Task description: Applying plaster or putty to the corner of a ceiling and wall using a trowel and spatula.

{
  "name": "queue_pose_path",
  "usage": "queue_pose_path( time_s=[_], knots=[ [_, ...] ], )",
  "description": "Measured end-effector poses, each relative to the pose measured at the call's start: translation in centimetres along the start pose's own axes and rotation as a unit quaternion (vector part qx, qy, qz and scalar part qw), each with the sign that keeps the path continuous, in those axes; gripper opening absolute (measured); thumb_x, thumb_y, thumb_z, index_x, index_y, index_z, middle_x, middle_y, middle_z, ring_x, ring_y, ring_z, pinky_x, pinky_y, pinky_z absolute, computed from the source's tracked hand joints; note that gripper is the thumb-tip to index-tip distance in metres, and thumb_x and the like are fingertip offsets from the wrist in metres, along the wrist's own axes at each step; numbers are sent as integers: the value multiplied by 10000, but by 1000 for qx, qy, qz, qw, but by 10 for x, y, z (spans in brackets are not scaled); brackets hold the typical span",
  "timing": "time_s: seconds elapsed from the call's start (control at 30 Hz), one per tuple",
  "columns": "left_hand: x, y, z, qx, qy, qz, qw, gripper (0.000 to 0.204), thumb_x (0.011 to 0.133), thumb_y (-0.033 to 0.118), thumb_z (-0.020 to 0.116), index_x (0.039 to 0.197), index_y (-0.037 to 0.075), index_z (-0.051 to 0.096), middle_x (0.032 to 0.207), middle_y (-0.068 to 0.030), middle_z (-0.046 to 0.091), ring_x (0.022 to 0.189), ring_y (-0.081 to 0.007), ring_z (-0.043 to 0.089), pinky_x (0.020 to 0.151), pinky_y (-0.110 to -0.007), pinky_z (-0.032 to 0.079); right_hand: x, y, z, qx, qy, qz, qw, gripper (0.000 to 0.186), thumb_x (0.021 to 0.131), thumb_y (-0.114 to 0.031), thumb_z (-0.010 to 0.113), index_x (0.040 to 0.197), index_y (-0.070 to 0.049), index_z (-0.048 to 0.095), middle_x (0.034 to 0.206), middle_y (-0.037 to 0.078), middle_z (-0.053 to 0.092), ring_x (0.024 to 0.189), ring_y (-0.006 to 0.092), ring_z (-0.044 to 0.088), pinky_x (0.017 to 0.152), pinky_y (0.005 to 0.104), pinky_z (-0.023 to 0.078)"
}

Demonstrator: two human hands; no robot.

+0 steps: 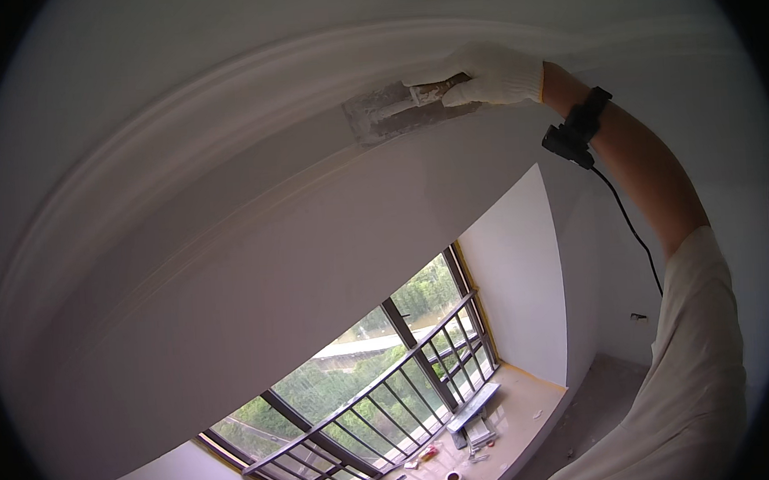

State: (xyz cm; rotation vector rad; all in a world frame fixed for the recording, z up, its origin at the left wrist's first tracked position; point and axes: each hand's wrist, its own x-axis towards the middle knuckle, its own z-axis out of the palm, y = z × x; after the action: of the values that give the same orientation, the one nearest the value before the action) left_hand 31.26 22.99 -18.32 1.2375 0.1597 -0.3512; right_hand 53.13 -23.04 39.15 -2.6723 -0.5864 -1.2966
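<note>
Pale sleeve at four o'clock leads to the gloved right hand gripping a trowel stretching lengthwise toward nine; left hand unseen, state unknown.

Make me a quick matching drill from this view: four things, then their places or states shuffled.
1. plastering trowel
2. right hand
3. black wrist device
4. dark window railing

A. trailing a thin cable
B. slanting across the window panes
C. wearing a white glove
D. held at the wall below the curved moulding

Pairs: 1-D, 2-C, 3-A, 4-B
</note>
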Motion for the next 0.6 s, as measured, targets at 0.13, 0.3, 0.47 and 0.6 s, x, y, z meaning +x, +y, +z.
queue_pose_path(
  time_s=[0.13, 0.3, 0.47, 0.6],
  knots=[
    [37, 26, -21, 29, -46, -19, 998, 348, 952, 174, 662, 1257, 73, 530, 813, -21, 641, 585, -105, 579, 474, -238, 465, -2, 14, 4, -32, -6, 24, 999, 396, 894, -223, 667, 1284, -152, 668, 967, 65, 727, 773, 177, 662, 761, 333, 542],
    [79, 47, -34, 60, -85, -38, 994, 308, 944, 162, 664, 1213, 69, 547, 791, -21, 634, 565, -105, 572, 457, -236, 451, -1, 51, 20, -104, -39, 70, 991, 375, 901, -193, 639, 1274, -186, 673, 1010, 68, 729, 868, 198, 650, 822, 348, 506],
    [100, 51, -9, 67, -76, -42, 994, 268, 936, 150, 666, 1169, 66, 564, 768, -22, 627, 546, -106, 565, 441, -234, 438, -11, 177, 29, -203, -16, 141, 969, 194, 876, -241, 665, 1037, -148, 720, 942, 91, 714, 735, 225, 641, 700, 356, 514],
    [96, 53, 9, 49, -46, -47, 997, 236, 930, 140, 667, 1134, 63, 577, 750, -22, 621, 531, -106, 560, 427, -233, 427, -76, 250, 67, -9, 6, 385, 923, 397, 879, -360, 686, 1159, -78, 671, 785, 53, 653, 667, 167, 587, 593, 318, 454]
  ],
)
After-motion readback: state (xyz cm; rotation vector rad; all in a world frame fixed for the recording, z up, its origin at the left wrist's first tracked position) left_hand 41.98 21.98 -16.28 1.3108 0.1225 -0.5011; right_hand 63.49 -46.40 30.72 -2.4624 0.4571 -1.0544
